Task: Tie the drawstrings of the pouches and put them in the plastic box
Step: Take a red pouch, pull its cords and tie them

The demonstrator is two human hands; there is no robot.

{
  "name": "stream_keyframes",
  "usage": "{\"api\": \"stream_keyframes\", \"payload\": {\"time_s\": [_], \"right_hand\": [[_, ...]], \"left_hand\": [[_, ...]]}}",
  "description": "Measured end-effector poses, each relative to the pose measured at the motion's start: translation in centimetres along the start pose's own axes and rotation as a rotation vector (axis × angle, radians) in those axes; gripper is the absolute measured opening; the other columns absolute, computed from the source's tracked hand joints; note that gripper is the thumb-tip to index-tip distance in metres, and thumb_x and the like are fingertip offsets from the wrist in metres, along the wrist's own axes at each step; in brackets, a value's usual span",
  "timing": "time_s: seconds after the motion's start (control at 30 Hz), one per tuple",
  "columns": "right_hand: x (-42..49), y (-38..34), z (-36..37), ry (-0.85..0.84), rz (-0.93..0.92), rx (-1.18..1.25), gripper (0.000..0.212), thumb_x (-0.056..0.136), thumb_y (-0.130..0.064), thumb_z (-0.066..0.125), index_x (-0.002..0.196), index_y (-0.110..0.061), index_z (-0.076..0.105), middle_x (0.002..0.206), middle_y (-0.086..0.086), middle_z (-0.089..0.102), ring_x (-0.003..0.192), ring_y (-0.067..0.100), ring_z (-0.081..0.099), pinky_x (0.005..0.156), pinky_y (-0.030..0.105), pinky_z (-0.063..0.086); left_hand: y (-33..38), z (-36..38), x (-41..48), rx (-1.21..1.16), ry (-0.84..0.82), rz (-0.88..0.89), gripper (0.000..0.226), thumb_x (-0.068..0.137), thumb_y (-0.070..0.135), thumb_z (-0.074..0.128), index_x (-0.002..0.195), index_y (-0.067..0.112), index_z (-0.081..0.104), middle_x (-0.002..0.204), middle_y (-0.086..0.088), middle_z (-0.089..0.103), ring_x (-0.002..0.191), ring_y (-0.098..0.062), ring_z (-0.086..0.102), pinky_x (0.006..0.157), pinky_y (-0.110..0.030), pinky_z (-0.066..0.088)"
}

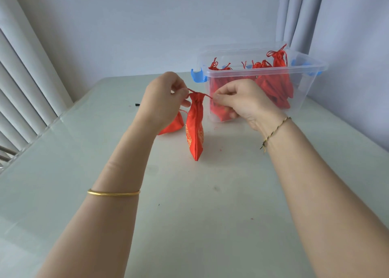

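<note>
Two hands, one pouch in work. Your left hand [163,97] and right hand [235,103] each pinch one end of the red drawstring [207,96] between thumb and fingertips, fingers narrowed tight on the cord, pulling outward to either side. The red pouch [194,130] hangs from the cord between them with its neck gathered closed, bottom corner at or just above the table [84,172]; held this way, its own weight likely helps the neck cinch before a knot goes in.

One further pouch [171,126] lies on the table just behind your left wrist, partly hidden; whether its cord is tied cannot be told.

One clear plastic box [303,92], lid off, blue clips at the ends, stands just beyond your right hand and holds many red pouches already.

Room: the box's near rim is close to your right knuckles, so lift over it. The table's left edge is well apart; the near surface lies open.
</note>
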State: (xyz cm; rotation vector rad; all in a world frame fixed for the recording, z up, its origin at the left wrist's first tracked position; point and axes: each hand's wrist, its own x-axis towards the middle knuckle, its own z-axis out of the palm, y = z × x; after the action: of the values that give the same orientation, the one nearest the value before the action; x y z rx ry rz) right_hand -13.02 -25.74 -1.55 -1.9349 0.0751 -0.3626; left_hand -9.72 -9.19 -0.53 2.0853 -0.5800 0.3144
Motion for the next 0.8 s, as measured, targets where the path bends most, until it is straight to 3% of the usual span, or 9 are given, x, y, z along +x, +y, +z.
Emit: {"api": "stream_keyframes", "payload": {"time_s": [0.1,0.17,0.3,0.43,0.57,0.63,0.73,0.8], "right_hand": [[-0.9,-1.1,0.3,-0.204,0.054,-0.065,0.017,0.084,-0.03,0.065,0.086,-0.012,0.067,0.074,0.0,0.065,0.056,0.007,0.06,0.047,0.02,0.041],[-1.3,-1.6,0.8,-0.242,0.019,-0.223,0.019,0.081,-0.03,0.067,0.087,-0.012,0.066,0.078,0.002,0.068,0.062,0.01,0.06,0.049,0.02,0.043],[-1.5,-2.5,-0.2,-0.105,-0.077,-0.38,0.01,0.081,-0.013,0.064,0.071,-0.013,0.061,0.066,0.003,0.055,0.061,0.016,0.054,0.05,0.023,0.043],[-0.3,-5.5,-3.4,0.121,-0.085,0.016,0.021,0.08,-0.005,0.063,0.064,-0.019,0.058,0.052,-0.008,0.058,0.043,0.004,0.053,0.044,0.017,0.044],[3.6,-8.8,-5.6,0.437,-0.145,0.106,0.01,0.071,-0.017,0.065,0.067,-0.012,0.057,0.079,0.015,0.069,0.069,0.024,0.07,0.06,0.04,0.059],[5.7,-9.3,-6.4,0.537,-0.136,0.057,0.023,0.063,-0.022,0.064,0.075,-0.004,0.059,0.084,0.018,0.069,0.077,0.03,0.069,0.067,0.048,0.058],[7.0,-8.5,-6.4,0.466,-0.042,-0.015,0.013,0.073,-0.011,0.066,0.073,-0.013,0.053,0.079,0.006,0.059,0.082,0.032,0.068,0.073,0.045,0.057],[7.5,-7.2,-6.1,0.343,0.05,-0.075,0.014,0.083,-0.007,0.062,0.093,-0.016,0.058,0.089,0.002,0.056,0.088,0.034,0.067,0.079,0.044,0.056]], "left_hand": [[0.4,0.0,0.0,-0.143,-0.001,-0.043,0.011,0.09,0.006,0.05,0.081,0.011,0.054,0.076,0.002,0.063,0.06,0.0,0.065,0.071,-0.03,0.053],[1.0,0.4,-0.2,-0.218,0.003,-0.056,0.009,0.089,0.005,0.051,0.083,0.007,0.057,0.075,-0.001,0.064,0.061,-0.003,0.065,0.07,-0.029,0.054],[1.9,1.0,0.1,-0.364,-0.067,-0.072,0.015,0.092,0.009,0.052,0.078,0.013,0.058,0.076,-0.002,0.066,0.064,-0.005,0.067,0.062,-0.022,0.049],[2.6,1.3,2.1,-0.382,-0.019,-0.111,0.017,0.094,0.018,0.049,0.08,0.016,0.059,0.077,0.003,0.066,0.064,-0.003,0.065,0.062,-0.019,0.046],[3.1,1.9,3.6,-0.389,-0.001,-0.169,0.019,0.092,0.015,0.047,0.079,0.016,0.06,0.078,0.0,0.065,0.064,-0.005,0.062,0.06,-0.019,0.045],[3.1,2.1,3.9,-0.366,-0.016,-0.198,0.019,0.092,0.014,0.047,0.079,0.016,0.06,0.081,-0.001,0.065,0.065,-0.006,0.061,0.06,-0.02,0.045],[2.6,2.2,4.0,-0.35,-0.022,-0.233,0.021,0.092,0.014,0.046,0.076,0.018,0.059,0.08,0.002,0.063,0.065,-0.007,0.06,0.061,-0.021,0.044],[2.1,2.2,4.0,-0.343,-0.033,-0.256,0.02,0.092,0.014,0.047,0.076,0.018,0.059,0.079,0.003,0.062,0.066,-0.007,0.06,0.062,-0.021,0.044]]}}
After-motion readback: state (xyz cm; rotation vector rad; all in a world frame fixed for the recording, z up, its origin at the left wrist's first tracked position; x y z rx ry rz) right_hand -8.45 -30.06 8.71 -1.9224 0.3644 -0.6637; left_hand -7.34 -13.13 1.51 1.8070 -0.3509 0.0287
